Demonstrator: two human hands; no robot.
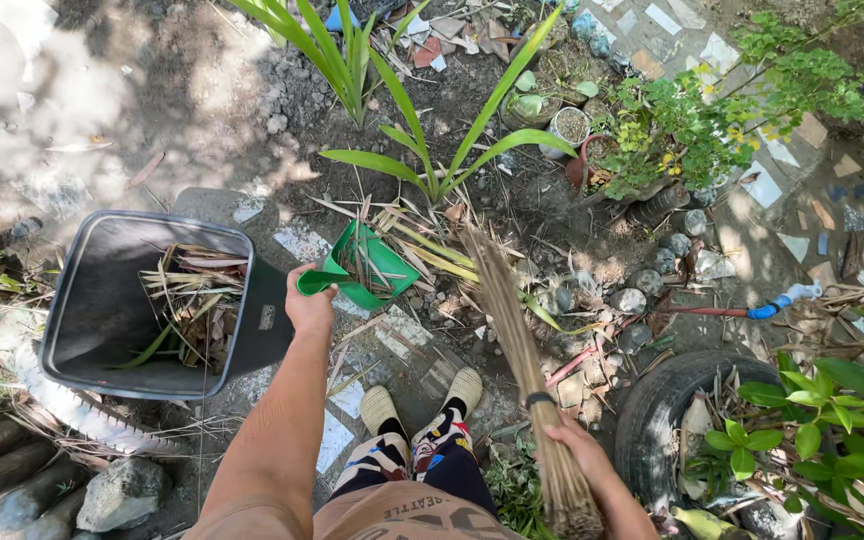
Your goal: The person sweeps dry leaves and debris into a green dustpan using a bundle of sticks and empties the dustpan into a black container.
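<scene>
My left hand (309, 308) grips the handle of a green dustpan (364, 266) that rests on the ground with dry leaves in it. My right hand (580, 447) holds a stick broom (514, 330) by its bound handle end; its bristles reach up to the pile of dry leaves (422, 235) beside the dustpan. A dark grey bin (102, 310) stands left of my left hand, with dry leaves and stalks inside. My feet (422, 400) in light shoes stand between the two hands.
Green long-leaved plants (422, 150) grow behind the leaf pile. Small pots (567, 125) and a leafy shrub (722, 110) stand at the upper right. An old tyre (667, 410) with plants sits at the right, round stones (632, 300) edge the bed, rocks (122, 490) lie lower left.
</scene>
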